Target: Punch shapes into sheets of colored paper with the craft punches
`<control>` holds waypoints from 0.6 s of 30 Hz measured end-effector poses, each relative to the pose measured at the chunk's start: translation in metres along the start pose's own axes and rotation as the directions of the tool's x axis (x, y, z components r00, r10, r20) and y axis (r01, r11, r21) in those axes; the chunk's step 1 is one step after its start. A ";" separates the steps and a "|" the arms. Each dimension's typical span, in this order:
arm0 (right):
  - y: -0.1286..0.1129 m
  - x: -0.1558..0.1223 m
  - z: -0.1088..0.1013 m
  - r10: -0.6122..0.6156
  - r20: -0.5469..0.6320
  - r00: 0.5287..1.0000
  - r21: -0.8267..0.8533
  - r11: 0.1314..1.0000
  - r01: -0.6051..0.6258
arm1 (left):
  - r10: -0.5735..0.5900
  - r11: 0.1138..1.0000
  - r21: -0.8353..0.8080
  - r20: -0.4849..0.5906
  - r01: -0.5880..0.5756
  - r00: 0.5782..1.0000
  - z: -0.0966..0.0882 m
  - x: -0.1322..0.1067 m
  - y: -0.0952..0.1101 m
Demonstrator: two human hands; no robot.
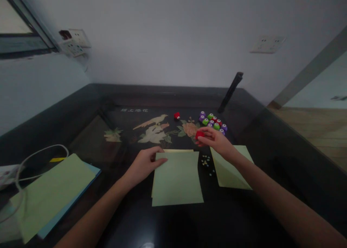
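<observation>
My left hand (150, 160) pinches the upper left corner of a pale green sheet of paper (177, 179), thumb on top and fingers at the far edge. Another sheet's edge shows beneath it. Above and right of this paper, my right hand (213, 139) is closed around a small red craft punch (200, 134). Just behind that hand stands a cluster of similar purple, green and red punches (211, 120) with white round tops. A separate red punch (176, 116) lies farther left. Tiny cut paper shapes (205, 161) are scattered right of the sheet.
Under my right forearm lies another pale green sheet (230, 172). More green and blue paper (51, 197) is stacked at left, near a white cable (18, 175). A black upright bar (230, 92) rises at the back right. The dark glossy table (121, 219) meets a wall behind.
</observation>
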State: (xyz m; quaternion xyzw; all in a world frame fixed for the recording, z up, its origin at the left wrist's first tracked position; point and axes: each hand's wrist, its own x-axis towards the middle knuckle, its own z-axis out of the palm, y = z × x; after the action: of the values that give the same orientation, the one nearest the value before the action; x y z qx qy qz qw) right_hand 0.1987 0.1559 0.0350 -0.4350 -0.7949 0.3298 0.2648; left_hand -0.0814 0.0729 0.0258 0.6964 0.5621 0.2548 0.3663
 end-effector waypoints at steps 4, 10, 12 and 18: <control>-0.016 -0.057 -0.005 0.343 0.062 0.937 0.716 0.639 -0.281 | -0.153 0.862 -0.486 0.031 0.148 0.988 0.004 -0.001 0.005; -0.023 -0.080 0.001 0.484 0.043 0.874 0.864 0.421 -0.276 | -0.293 0.670 -0.700 0.056 0.247 0.955 0.024 -0.006 0.013; -0.021 -0.078 0.002 0.486 0.040 0.873 0.864 0.422 -0.274 | -0.313 0.644 -0.722 0.052 0.252 0.948 0.029 -0.007 0.014; -0.017 -0.080 0.002 0.508 0.110 0.854 0.836 0.418 -0.356 | -0.373 0.620 -0.730 0.050 0.289 0.927 0.030 -0.009 0.016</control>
State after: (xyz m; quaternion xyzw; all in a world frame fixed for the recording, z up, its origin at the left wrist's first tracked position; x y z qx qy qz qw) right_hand 0.2268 0.0795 0.0359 -0.4703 -0.3769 0.6866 0.4066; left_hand -0.0510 0.0562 0.0216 0.3637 0.5519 0.4207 0.6214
